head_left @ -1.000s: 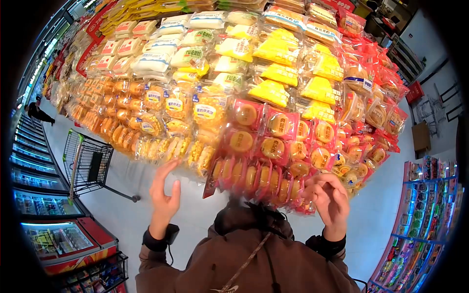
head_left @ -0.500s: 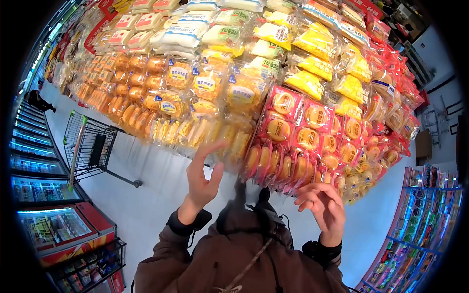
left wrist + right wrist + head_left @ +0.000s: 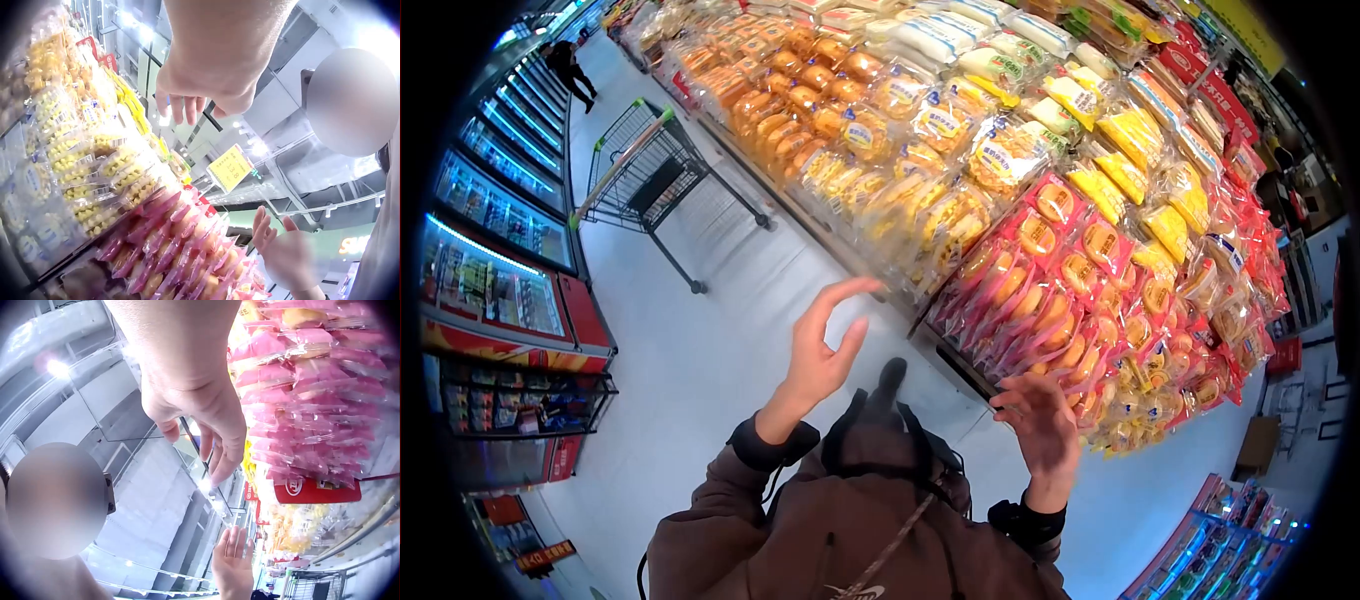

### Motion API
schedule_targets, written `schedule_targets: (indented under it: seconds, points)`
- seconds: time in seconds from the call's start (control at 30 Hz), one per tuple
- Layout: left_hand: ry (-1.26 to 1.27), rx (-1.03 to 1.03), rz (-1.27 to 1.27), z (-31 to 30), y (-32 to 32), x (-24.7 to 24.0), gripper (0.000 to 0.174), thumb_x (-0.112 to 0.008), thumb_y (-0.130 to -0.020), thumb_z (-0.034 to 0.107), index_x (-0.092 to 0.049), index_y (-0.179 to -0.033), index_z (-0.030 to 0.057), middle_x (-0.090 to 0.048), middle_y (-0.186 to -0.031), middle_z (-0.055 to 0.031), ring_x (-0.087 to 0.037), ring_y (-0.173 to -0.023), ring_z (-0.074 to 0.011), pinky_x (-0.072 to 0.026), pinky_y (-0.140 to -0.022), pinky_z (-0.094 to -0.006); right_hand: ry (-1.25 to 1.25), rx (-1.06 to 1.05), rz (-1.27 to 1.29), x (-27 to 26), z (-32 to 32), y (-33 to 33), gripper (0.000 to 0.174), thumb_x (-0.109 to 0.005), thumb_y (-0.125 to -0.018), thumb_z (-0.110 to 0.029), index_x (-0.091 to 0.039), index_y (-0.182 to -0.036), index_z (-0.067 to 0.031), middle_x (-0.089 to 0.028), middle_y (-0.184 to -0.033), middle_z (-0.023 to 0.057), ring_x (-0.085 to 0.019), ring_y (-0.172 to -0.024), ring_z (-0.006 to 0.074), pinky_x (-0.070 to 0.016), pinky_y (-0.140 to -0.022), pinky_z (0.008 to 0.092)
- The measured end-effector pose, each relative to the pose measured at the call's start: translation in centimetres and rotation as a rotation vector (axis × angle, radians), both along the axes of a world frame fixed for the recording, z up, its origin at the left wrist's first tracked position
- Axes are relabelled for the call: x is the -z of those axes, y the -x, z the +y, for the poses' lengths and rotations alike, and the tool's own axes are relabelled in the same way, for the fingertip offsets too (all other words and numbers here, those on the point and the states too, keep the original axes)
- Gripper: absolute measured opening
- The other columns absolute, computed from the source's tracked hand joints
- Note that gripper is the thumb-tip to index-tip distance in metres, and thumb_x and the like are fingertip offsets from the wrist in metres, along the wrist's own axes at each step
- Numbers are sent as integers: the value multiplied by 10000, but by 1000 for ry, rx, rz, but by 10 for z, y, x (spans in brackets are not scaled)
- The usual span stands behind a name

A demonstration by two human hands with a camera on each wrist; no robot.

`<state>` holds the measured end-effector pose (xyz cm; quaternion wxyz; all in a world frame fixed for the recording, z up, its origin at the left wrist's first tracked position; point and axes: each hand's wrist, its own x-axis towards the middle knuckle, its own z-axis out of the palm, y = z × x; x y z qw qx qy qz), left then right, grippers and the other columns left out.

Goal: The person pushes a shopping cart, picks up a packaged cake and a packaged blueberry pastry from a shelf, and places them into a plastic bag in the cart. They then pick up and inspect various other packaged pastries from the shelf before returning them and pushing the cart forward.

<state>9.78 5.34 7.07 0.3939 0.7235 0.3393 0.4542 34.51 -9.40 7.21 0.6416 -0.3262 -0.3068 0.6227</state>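
Note:
My left hand [image 3: 820,350] is raised in front of the display, thumb apart from the loosely bent fingers, holding nothing. My right hand [image 3: 1040,425] hangs near the display's front corner with its fingers relaxed; it too holds nothing. Nearest to the right hand are pink-wrapped round cakes [image 3: 1050,290], stacked on edge and lying flat. Beyond the left hand lie clear packets of yellow pastries [image 3: 940,225]. The left wrist view shows the left hand [image 3: 209,75] with dangling fingers, and the right wrist view shows the right hand [image 3: 200,419] beside the pink packets [image 3: 312,394].
A shopping cart [image 3: 650,180] stands on the floor to the left, before lit fridges [image 3: 500,270]. Another person [image 3: 570,72] is far back on the left. Yellow bags [image 3: 1135,135] and brown buns [image 3: 800,97] fill the display. A blue-lit shelf [image 3: 1230,545] stands at lower right.
The view has turned left, so the display has shifted up and right and its front edge slants. More floor shows around the cart. Both hands have stayed empty.

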Motion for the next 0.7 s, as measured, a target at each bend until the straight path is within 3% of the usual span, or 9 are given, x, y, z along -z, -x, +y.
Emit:
schedule_targets:
  seconds: [0.13, 0.3, 0.37, 0.47, 0.7]
  points:
    - [18, -72, -9, -38, 13, 9, 365, -531, -812, 57, -483, -1171, 12, -565, -1138, -108, -522, -1082, -242, -390, -918, -342, 43, -18, -3, 18, -14, 13, 638, -554, -805, -404, -394, -1252, 22, -461, -1229, 226, -491, -1089, 346, -412, -881, 415]
    - [75, -140, 15, -82, 37, 13, 428, -536, -807, 53, -427, -1219, 24, -523, -1196, -120, -486, -1135, -241, -374, -941, -363, 44, 8, -82, 38, -7, 39, 624, -511, -825, -382, -341, -1317, -38, -383, -1328, 147, -367, -1226, 279, -290, -995, 417]
    - [113, -153, 56, -93, 53, 12, 451, -516, -819, 54, -381, -1247, 18, -500, -1224, -142, -459, -1174, -248, -339, -981, -378, 53, -29, -87, 38, -7, 50, 629, -510, -828, -385, -334, -1321, -37, -378, -1330, 149, -367, -1226, 280, -293, -994, 418]
    - [102, -265, 9, -102, 74, 15, 438, -558, -791, 38, -437, -1213, 30, -525, -1190, -107, -499, -1118, -231, -393, -928, -355, 67, -82, -97, 38, -3, 66, 636, -508, -832, -388, -322, -1328, -37, -369, -1334, 151, -365, -1227, 280, -294, -996, 418]
    - [124, -425, -62, -101, 130, 25, 426, -550, -797, 42, -441, -1208, 29, -520, -1191, -108, -499, -1118, -225, -394, -927, -355, 130, -223, -151, 51, 31, 115, 640, -515, -835, -402, -323, -1326, -38, -367, -1333, 146, -365, -1226, 277, -298, -996, 417]
